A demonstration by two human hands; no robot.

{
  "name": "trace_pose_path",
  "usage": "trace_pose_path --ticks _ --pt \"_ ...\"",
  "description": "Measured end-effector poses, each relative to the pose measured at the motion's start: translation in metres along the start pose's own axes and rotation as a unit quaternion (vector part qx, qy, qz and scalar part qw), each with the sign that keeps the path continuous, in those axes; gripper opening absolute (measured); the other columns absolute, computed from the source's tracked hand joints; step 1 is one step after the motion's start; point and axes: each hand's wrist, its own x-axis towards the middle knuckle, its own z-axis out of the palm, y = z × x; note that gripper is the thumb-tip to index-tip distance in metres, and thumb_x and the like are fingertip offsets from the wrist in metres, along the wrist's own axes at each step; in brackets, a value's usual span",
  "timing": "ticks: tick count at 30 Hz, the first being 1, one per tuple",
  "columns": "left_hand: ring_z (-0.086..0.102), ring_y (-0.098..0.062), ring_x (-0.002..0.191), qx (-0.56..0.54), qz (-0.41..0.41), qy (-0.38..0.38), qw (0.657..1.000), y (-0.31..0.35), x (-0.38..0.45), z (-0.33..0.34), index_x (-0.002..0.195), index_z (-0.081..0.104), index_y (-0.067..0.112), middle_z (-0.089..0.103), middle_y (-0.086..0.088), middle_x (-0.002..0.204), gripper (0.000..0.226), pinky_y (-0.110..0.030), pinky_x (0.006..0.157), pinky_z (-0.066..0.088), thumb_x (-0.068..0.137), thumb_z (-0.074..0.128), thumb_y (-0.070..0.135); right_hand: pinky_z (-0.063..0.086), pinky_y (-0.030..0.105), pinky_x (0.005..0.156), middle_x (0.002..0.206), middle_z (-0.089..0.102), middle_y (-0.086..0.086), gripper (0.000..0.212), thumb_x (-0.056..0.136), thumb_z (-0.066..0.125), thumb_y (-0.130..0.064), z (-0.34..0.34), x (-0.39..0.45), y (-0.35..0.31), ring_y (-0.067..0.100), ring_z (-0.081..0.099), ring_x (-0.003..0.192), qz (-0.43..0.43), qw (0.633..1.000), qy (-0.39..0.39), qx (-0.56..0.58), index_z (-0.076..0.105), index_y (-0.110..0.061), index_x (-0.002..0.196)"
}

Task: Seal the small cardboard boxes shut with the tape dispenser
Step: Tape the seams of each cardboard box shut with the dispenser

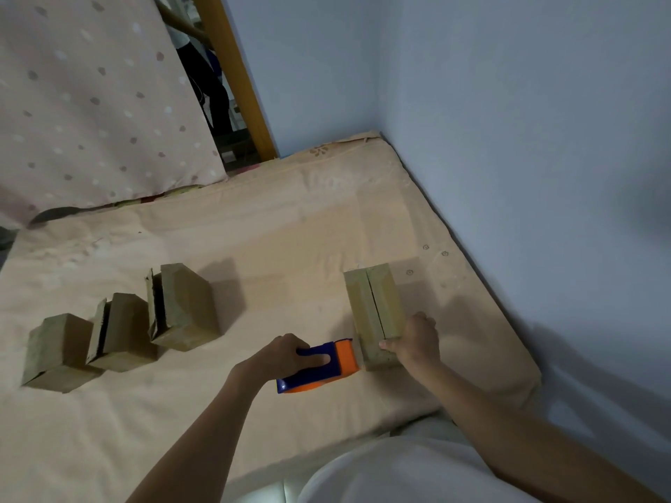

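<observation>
At lower centre, our left hand (287,353) wraps its fingers around the tape dispenser (319,364), nose against the box (375,314). Our right hand (417,341) clamps that box's near end, apparently steadying its closed flaps. Three more boxes (120,330) wait at left.

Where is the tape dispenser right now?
In the head view the tape dispenser sits low and centre on the mattress, gripped by the left hand, its orange end against the box the right hand holds.
</observation>
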Motion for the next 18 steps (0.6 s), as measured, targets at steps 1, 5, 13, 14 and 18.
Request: trace_pose_path --ticks 1,5,13,14,18 --pt "0.066 -0.013 0.073 -0.001 0.001 0.002 1.0 -0.003 -0.003 -0.002 0.083 0.068 0.023 0.072 0.001 0.083 0.051 -0.021 0.065 0.046 0.086 0.055 0.073 0.052 0.039 0.092 0.119 0.056 0.016 0.085 0.057 0.096 -0.041 0.001 0.0 0.0 0.032 0.059 0.109 0.004 1.0 0.0 0.001 0.051 -0.003 0.118" --pt "0.061 -0.01 0.063 -0.015 0.01 0.008 1.0 -0.013 -0.01 -0.006 0.075 0.066 0.021 0.069 0.003 0.071 0.052 -0.021 0.062 0.043 0.086 0.056 0.071 0.049 0.039 0.093 0.121 0.055 0.018 0.086 0.056 0.096 -0.04 0.004 0.005 0.001 0.033 0.058 0.111 0.01 1.0 -0.004 0.006 0.051 -0.003 0.119" --pt "0.053 -0.01 0.06 0.027 0.024 -0.008 0.999 -0.015 -0.016 -0.015 0.073 0.062 0.02 0.06 0.004 0.067 0.05 -0.022 0.062 0.038 0.084 0.062 0.069 0.05 0.039 0.092 0.119 0.057 0.018 0.084 0.057 0.096 -0.04 0.01 0.007 0.004 0.033 0.058 0.11 0.009 1.0 0.0 0.001 0.052 -0.002 0.117" --pt "0.051 -0.011 0.06 0.039 0.021 -0.003 0.999 -0.014 -0.017 -0.016 0.07 0.059 0.02 0.058 0.003 0.066 0.051 -0.022 0.061 0.036 0.083 0.063 0.068 0.05 0.039 0.092 0.119 0.057 0.018 0.083 0.057 0.096 -0.04 0.01 0.007 0.004 0.033 0.058 0.11 0.004 1.0 0.0 0.001 0.052 -0.002 0.116" --pt "0.051 -0.012 0.06 0.066 -0.009 0.018 0.998 -0.002 -0.012 -0.012 0.066 0.056 0.022 0.056 0.004 0.065 0.054 -0.024 0.059 0.036 0.081 0.061 0.074 0.051 0.04 0.093 0.119 0.057 0.019 0.084 0.056 0.096 -0.04 0.008 0.008 0.002 0.034 0.059 0.109 0.006 1.0 0.001 -0.001 0.052 -0.001 0.116"
